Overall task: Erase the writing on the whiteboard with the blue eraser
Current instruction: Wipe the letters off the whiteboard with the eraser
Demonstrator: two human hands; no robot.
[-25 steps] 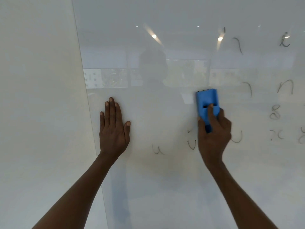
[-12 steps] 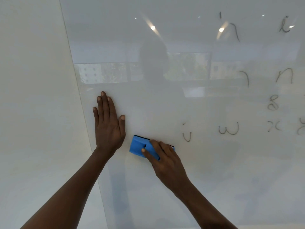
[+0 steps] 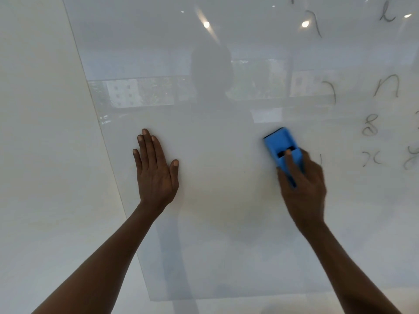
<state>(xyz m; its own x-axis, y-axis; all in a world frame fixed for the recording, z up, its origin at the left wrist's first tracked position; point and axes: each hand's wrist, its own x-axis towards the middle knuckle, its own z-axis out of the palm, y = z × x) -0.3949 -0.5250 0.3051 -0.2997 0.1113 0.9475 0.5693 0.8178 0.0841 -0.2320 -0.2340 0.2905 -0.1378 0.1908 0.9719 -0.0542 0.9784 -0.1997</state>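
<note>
The right hand point(image 3: 302, 186) is gripping the blue eraser point(image 3: 281, 146) against the whiteboard point(image 3: 226, 223), right of the frame's centre, one finger lying along its back. The left hand point(image 3: 156, 171) is pressing flat at centre left — fingers spread, holding nothing. Dark writing point(image 3: 386, 86) is showing at the right edge — partly blurred.

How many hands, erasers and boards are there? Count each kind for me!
Bare hands: 2, the left hand flat on the board and the right hand gripping the eraser
Blue rectangular plastic erasers: 1
Glossy white whiteboards: 1
Total: 4
</note>
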